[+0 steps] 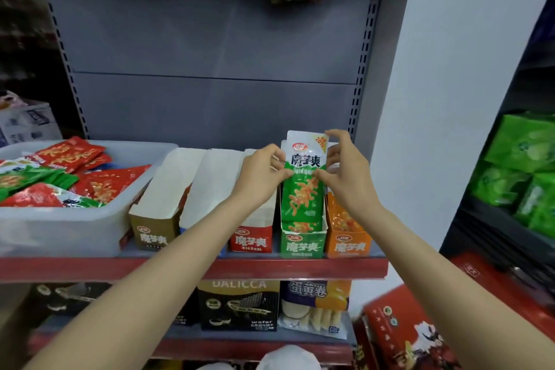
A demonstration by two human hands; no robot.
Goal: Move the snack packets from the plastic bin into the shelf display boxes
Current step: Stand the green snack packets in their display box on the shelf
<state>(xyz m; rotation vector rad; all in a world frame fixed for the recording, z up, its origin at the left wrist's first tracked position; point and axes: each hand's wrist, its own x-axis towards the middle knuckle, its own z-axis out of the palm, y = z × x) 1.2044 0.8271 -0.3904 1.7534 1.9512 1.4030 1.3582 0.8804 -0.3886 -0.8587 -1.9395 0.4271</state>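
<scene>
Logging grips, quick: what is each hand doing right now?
Left hand: pinching the green snack packet at its left edge.
Right hand: pinching the same packet at its right edge.

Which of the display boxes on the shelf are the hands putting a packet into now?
The green display box, second from the right, between the red box and the orange box. Both hands hold a green packet standing in it.

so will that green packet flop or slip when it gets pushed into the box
The green packet looks glossy, so probably a bit slippery. It stands upright between left hand and right hand, so likely fairly stiff. Thin and flat, it is probably light and should slide into the green display box.
</scene>
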